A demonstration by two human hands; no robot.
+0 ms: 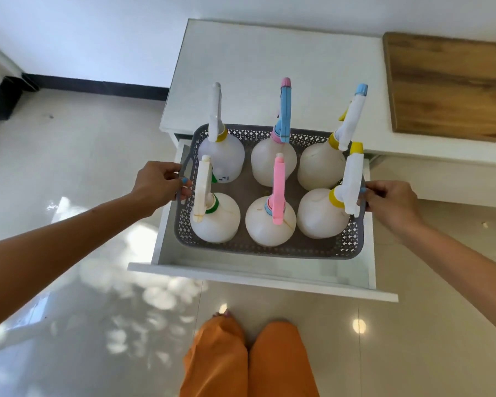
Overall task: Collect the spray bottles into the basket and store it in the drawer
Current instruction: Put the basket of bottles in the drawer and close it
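A grey perforated basket (269, 252) sits over the open white drawer (258, 277), partly lowered into it. Several white spray bottles stand upright inside in two rows, among them one with a pink trigger (278, 190), one with a blue trigger (284, 110) and one with a yellow collar (351, 179). My left hand (158, 183) grips the basket's left handle. My right hand (390, 200) grips the right rim; its fingertips are hidden behind a bottle's trigger head.
The drawer belongs to a low white cabinet (269, 67) against the wall. A wooden board (450, 84) lies on a counter to the right. Glossy tiled floor (83, 296) spreads left and in front, where my orange trouser legs (249, 359) stand close to the drawer front.
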